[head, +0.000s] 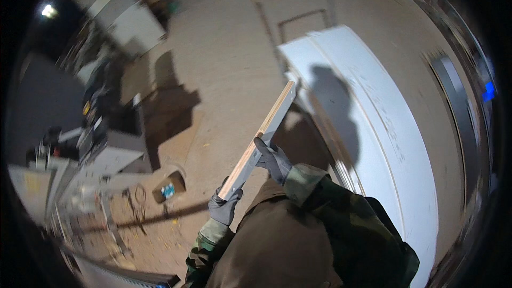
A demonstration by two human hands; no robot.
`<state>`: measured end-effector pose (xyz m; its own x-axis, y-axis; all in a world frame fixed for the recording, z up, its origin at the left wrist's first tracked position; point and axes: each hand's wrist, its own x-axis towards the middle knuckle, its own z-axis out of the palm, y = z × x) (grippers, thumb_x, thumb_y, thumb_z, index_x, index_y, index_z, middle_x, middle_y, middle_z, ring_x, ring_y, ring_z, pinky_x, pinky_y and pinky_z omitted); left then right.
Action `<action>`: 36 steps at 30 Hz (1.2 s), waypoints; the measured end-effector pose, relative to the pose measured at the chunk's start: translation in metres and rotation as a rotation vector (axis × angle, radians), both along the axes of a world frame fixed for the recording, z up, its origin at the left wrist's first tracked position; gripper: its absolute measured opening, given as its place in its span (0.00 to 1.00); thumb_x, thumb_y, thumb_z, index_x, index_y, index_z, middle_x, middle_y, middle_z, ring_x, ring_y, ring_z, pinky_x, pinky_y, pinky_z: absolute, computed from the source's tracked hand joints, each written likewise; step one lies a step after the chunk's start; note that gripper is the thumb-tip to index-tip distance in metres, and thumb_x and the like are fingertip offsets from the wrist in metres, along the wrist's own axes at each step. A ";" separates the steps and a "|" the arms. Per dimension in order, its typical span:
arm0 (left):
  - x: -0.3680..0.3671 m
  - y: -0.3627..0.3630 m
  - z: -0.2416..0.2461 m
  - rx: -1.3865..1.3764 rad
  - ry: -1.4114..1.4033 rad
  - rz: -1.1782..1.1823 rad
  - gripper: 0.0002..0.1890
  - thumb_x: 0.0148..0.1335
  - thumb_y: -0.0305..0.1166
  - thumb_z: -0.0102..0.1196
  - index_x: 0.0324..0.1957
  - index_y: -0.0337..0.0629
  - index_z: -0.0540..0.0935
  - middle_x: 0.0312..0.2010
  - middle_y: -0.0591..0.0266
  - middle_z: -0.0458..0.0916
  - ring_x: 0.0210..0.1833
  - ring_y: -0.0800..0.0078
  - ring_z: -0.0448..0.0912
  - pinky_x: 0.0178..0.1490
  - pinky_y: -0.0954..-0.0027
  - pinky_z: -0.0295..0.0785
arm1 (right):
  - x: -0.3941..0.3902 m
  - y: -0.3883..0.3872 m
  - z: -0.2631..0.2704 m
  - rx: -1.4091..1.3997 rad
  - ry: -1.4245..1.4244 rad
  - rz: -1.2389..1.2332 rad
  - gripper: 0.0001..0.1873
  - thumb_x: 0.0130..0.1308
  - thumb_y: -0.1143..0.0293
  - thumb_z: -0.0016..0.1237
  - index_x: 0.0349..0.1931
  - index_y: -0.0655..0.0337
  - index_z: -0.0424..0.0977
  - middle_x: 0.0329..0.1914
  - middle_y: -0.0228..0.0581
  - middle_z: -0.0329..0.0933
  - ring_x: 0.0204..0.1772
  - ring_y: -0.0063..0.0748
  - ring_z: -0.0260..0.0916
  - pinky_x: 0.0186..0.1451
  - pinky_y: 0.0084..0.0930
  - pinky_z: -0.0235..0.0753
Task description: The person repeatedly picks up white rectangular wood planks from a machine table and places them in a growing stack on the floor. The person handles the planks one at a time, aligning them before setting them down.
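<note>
Both my hands, in grey gloves, hold a narrow wooden board (260,140) with a bare wood edge and a pale grey face. It slants across in front of my body. My left hand (225,205) grips its lower end. My right hand (274,161) holds it near the middle, with fingers against the grey face. The far end of the board reaches up to the near side of a stack of long white panels (384,128), which lies to my right. Whether that end touches the stack I cannot tell. My shadow falls on the panels.
On the left, a workbench (124,150) holds tools and cluttered items. A cardboard box (179,182) with blue and white things stands near it. Pale cabinets (134,28) are at the upper left. Another stack of long panels (456,100) lies at the far right.
</note>
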<state>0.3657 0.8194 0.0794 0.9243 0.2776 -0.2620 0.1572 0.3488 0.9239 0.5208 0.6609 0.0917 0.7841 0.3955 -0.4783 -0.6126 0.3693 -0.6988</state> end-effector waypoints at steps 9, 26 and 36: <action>-0.015 -0.097 -0.044 0.414 0.131 -0.702 0.33 0.57 0.29 0.60 0.64 0.42 0.63 0.61 0.54 0.67 0.60 0.62 0.69 0.56 0.63 0.69 | -0.058 -0.269 -0.089 -0.420 -0.010 -0.325 0.30 0.47 0.48 0.62 0.40 0.66 0.73 0.31 0.35 0.72 0.35 0.29 0.69 0.39 0.29 0.71; -0.047 -0.217 -0.111 0.370 0.597 -0.453 0.23 0.60 0.28 0.55 0.58 0.40 0.70 0.43 0.65 0.77 0.41 0.76 0.75 0.38 0.73 0.72 | -0.215 -0.690 -0.129 -1.873 0.544 0.322 0.53 0.44 0.52 0.59 0.69 0.52 0.44 0.60 0.44 0.66 0.61 0.50 0.64 0.62 0.43 0.62; -0.034 -0.304 -0.087 0.511 0.562 -0.600 0.22 0.60 0.27 0.55 0.57 0.39 0.71 0.44 0.62 0.79 0.40 0.75 0.77 0.39 0.73 0.74 | -0.177 -0.743 -0.190 -1.688 0.134 0.282 0.62 0.39 0.46 0.63 0.70 0.56 0.37 0.71 0.50 0.47 0.73 0.51 0.44 0.71 0.48 0.46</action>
<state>0.3315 0.5151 -0.0076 0.7260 0.0038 -0.6877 0.6436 -0.3562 0.6775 0.3435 -0.0826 -0.0978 0.7071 -0.4685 -0.5296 -0.6065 -0.7869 -0.1137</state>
